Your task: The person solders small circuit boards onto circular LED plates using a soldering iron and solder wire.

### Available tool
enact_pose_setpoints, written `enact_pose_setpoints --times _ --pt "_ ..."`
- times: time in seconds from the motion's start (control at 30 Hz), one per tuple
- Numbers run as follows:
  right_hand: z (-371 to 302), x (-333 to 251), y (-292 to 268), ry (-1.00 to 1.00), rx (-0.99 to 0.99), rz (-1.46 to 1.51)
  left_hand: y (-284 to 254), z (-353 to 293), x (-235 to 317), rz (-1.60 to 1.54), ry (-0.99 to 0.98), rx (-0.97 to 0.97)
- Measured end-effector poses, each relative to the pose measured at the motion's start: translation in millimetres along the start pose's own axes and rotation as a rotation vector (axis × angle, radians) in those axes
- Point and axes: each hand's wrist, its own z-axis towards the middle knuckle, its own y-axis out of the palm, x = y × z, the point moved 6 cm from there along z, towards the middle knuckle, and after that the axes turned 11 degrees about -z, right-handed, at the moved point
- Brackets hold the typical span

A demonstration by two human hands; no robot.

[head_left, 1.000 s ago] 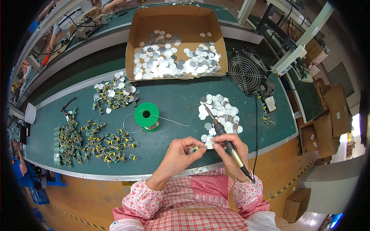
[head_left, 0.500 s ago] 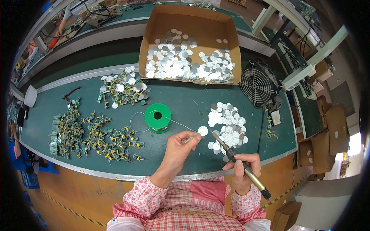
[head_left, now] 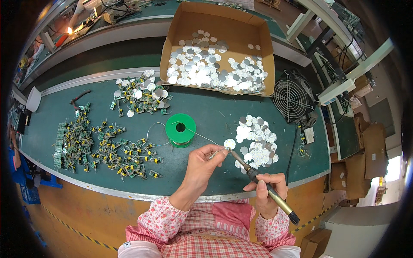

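Note:
A soldering iron [head_left: 253, 173] with a brass-coloured handle is gripped in my right hand [head_left: 269, 193]. Its tip reaches the lower edge of a round white disc [head_left: 229, 144], though contact is too small to confirm. My left hand [head_left: 200, 167] pinches at that same spot, thumb and index fingertips together around the end of a solder wire [head_left: 208, 139]. Something small and pale shows between its fingers, mostly hidden. The wire runs back to a green spool [head_left: 188, 120]. Right of the disc lies a pile of white and grey discs [head_left: 260, 150].
A cardboard box [head_left: 223, 28] of loose discs stands at the back. Small circuit boards with yellow parts [head_left: 129, 157] lie in heaps on the left; boards with discs attached [head_left: 142, 94] sit behind them. A round fan [head_left: 292, 94] with a wire guard stands at right.
The iron's tip has moved left and down to the disc's lower edge, where it was apart before. The whole view has shifted slightly. Both hands keep their grips.

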Motion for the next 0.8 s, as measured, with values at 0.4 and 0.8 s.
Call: enact_pose_setpoints --times 0.4,0.8 --pt "-5 -2 1 0.007 -0.005 -0.074 -1 -3 -2 0.038 0.01 0.024" --pt "-11 12 -11 0.122 0.168 -0.005 2 -29 12 0.35 0.13 -0.021"
